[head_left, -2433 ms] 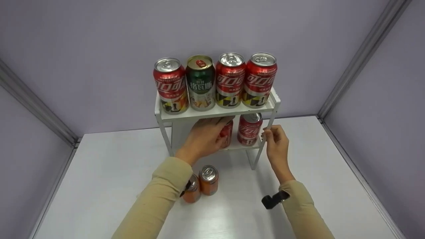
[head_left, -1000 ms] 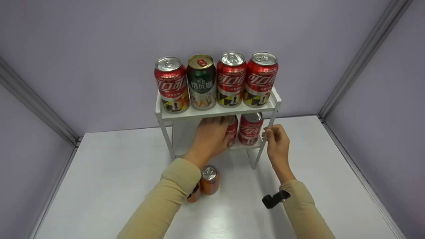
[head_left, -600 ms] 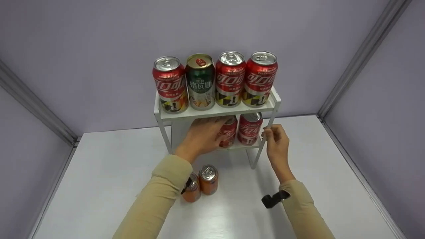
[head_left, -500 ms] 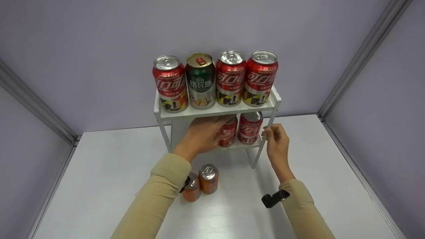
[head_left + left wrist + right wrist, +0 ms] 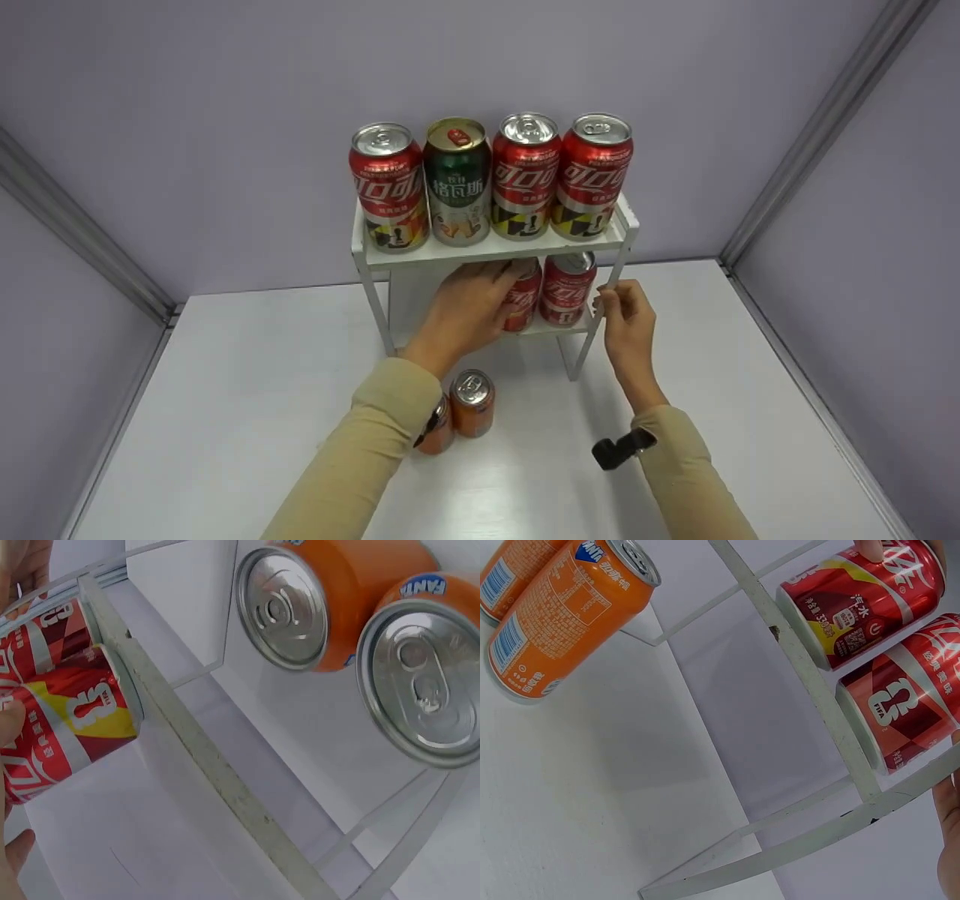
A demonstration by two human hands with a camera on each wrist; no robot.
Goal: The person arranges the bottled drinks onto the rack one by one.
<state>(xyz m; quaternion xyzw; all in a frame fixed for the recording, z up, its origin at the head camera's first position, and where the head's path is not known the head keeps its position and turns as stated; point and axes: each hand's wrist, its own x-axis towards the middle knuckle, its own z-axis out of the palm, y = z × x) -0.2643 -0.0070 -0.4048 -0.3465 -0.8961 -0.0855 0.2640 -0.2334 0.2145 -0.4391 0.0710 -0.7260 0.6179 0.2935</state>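
On the lower shelf of a white two-tier rack (image 5: 487, 253), my left hand (image 5: 461, 311) grips a red Coca-Cola can (image 5: 523, 304). The thumb shows against that can's side in the right wrist view; the top of the can is partly covered by the fingers. Immediately to its right stands another Coca-Cola can (image 5: 566, 291), upright on the same shelf. My right hand (image 5: 630, 322) pinches the rack's front right post, beside this second can. In the left wrist view, the held can (image 5: 67, 724) has its base close behind the shelf's front edge (image 5: 195, 735).
Along the top shelf stand three Coca-Cola cans (image 5: 390, 191) and a green kvass can (image 5: 457, 184). Two orange Fanta cans (image 5: 472, 405) stand on the white table in front of the rack, one partly behind my left forearm. Grey-white walls enclose the table.
My left hand and its Coca-Cola can shift a little left, then back right, ending nearer the second can than at first. The right hand stays on the post.
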